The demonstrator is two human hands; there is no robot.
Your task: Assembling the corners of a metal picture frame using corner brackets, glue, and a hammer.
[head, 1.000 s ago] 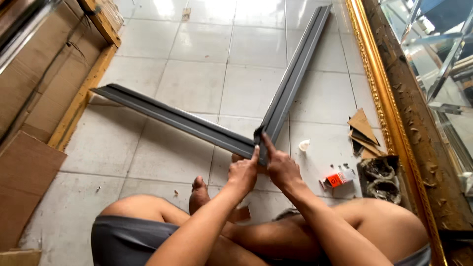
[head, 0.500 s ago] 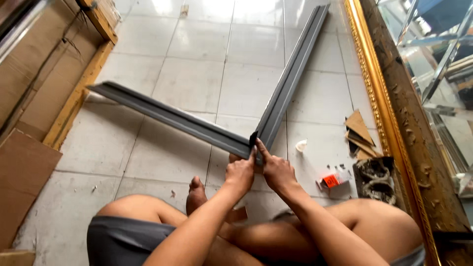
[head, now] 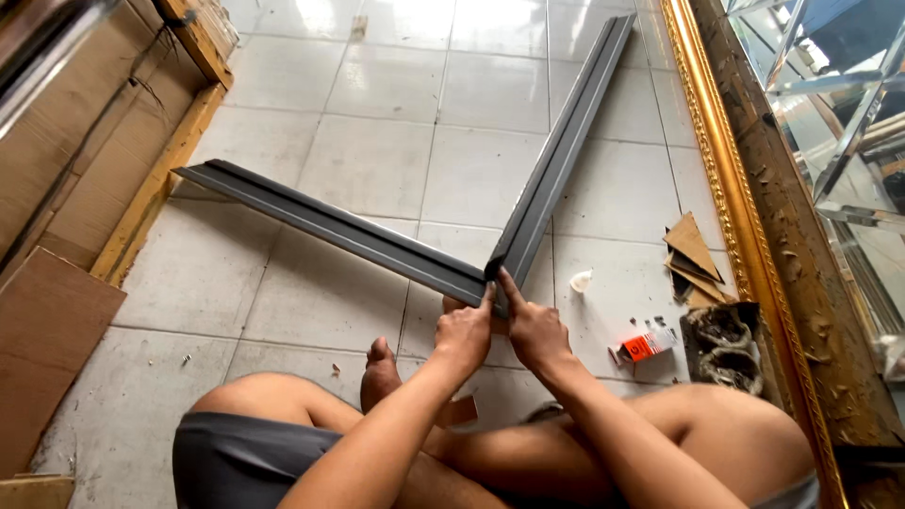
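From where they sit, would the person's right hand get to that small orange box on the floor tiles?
Probably yes: the right hand rests at the grey frame corner, and only bare tile separates it from the small orange box.

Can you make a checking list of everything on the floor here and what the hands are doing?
Surface: pale tiled floor, a few small bits scattered on it.
Job's things: two grey frame strips, left strip and right strip, meeting in a V-shaped corner.
Clutter: small orange box, small white blob, cardboard offcuts, dark tray.
Hands: left hand and right hand press fingers on the corner joint.
Cables: nothing seen.
Surroundings: gold ornate frame on the right, cardboard sheets and wooden slats on the left.
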